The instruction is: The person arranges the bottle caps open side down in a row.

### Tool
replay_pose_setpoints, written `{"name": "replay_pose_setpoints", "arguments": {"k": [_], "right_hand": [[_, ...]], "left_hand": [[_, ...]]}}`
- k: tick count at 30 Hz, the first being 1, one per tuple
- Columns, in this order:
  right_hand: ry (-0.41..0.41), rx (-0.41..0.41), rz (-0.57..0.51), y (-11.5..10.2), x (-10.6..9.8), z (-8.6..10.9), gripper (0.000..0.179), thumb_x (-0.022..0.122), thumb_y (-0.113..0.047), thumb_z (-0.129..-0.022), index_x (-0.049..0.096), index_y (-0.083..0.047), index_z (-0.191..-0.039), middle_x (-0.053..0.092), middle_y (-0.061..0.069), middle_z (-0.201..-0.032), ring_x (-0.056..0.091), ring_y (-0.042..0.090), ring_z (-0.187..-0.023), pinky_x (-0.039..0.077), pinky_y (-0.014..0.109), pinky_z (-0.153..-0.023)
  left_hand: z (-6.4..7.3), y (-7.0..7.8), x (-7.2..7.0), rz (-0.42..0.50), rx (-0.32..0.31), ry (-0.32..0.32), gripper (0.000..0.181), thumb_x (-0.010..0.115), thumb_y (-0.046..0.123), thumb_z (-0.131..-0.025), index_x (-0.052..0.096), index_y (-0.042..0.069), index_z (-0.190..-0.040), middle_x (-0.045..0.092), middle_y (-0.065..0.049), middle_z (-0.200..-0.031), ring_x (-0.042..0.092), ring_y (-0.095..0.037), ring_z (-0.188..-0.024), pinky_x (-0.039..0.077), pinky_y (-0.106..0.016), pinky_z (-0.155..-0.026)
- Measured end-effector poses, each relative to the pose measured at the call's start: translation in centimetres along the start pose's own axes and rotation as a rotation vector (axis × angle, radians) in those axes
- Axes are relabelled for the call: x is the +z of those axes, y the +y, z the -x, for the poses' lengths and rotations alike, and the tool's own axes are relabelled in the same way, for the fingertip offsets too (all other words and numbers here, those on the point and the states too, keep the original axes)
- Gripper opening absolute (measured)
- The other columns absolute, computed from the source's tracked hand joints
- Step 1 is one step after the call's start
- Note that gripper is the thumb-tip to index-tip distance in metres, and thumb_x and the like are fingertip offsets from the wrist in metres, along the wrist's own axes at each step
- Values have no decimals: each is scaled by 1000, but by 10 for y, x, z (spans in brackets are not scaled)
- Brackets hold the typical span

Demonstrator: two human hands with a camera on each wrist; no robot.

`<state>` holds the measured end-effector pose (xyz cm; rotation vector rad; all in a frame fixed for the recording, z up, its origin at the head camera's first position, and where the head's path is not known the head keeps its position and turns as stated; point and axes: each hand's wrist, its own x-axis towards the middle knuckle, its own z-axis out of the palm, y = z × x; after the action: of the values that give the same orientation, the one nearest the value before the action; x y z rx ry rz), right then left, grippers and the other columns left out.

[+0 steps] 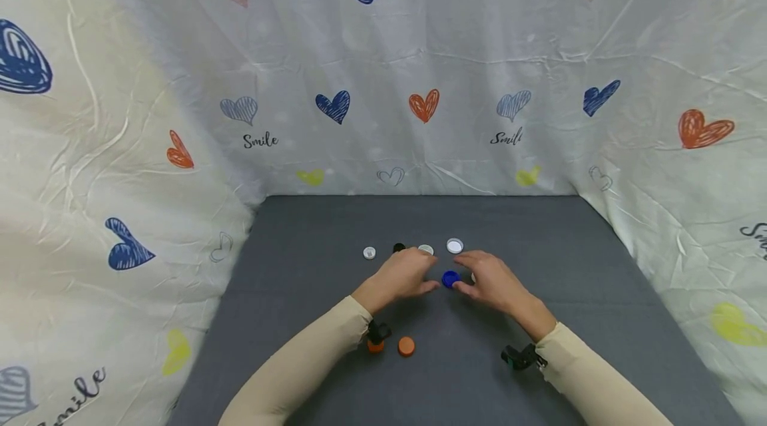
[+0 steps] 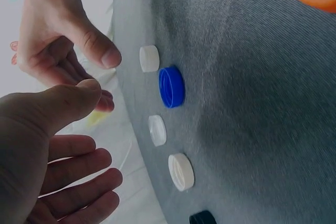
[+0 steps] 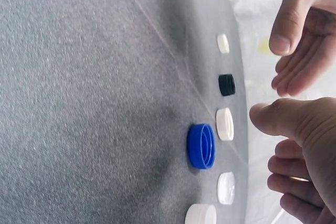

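My left hand [image 1: 406, 273] hovers over the grey cloth with fingers loosely bent and nothing in its grasp. Facing it, my right hand [image 1: 493, 279] is also raised, thumb and fingers apart and holding nothing. Between the two, a blue bottle cap [image 1: 451, 279] lies with its hollow side up, nearest the right thumb. Around it are a white cap [image 3: 225, 124], a clear cap [image 2: 157, 130] and a black cap [image 3: 227, 85]. Another white cap [image 2: 150, 59] is mostly covered by the right hand in the head view.
A small white cap [image 1: 369, 252] lies at the left end of the row. Nearer me are an orange cap [image 1: 406, 346] and a second orange cap [image 1: 375, 348], partly hidden by the left wrist strap. A heart-printed curtain [image 1: 359, 46] hangs at the table's back and sides.
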<state>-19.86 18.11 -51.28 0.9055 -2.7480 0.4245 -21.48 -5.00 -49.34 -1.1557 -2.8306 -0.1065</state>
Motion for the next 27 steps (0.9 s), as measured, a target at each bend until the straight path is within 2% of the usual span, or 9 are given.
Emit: {"name": "replay_pose_setpoints", "arguments": {"k": [8,20,27], "right_hand": [[-2,-1,11,9,3,-1,54,86,-31,-78,71,-3,-122,72,12,-118,67,30,-110,55,49,-92],[-38,10,-6,17,14,2,52,85,-28,-78,71,-1,-119,72,14,-117,68,31,-110,54,49,-93],[-61,15,-13,20,24,1,48,85,-27,-77,72,-2,-116,72,11,-115,67,31,-110,53,50,-94]], "left_hand": [[-18,7,14,1,-31,-17,37,75,50,-87,74,16,-101,67,5,-81,66,-13,-72,55,-32,-59],[-28,16,32,22,-87,-23,23,79,40,-85,71,19,-87,68,1,-81,67,-18,-76,55,-38,-58],[-33,21,41,15,-120,-54,22,80,38,-86,72,17,-91,70,-3,-87,69,-19,-78,56,-39,-59]]}}
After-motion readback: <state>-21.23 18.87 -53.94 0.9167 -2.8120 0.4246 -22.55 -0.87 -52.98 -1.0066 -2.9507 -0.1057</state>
